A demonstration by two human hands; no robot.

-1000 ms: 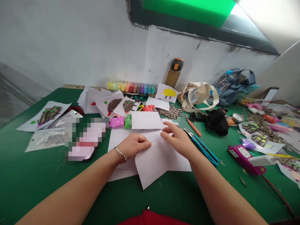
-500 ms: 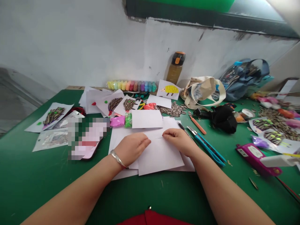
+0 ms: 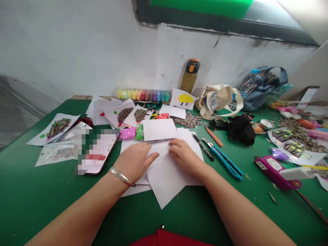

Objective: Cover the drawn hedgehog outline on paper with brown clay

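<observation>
Lying aslant beneath the right hand (image 3: 182, 155), its fingers curled, grip unclear, the loose white sheet (image 3: 166, 181) pointed one corner bodyward, left hand (image 3: 134, 158) alongside, thumb wide.

No text, no numbers, no signs legible

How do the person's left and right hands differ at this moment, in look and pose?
The left hand has a silver bracelet at its wrist; the right hand has none in view.
The left hand's thumb sticks out toward the right, while the right hand's fingers bend inward to the left.
Shared: both are ungloved, backs showing, over white paper.
</observation>
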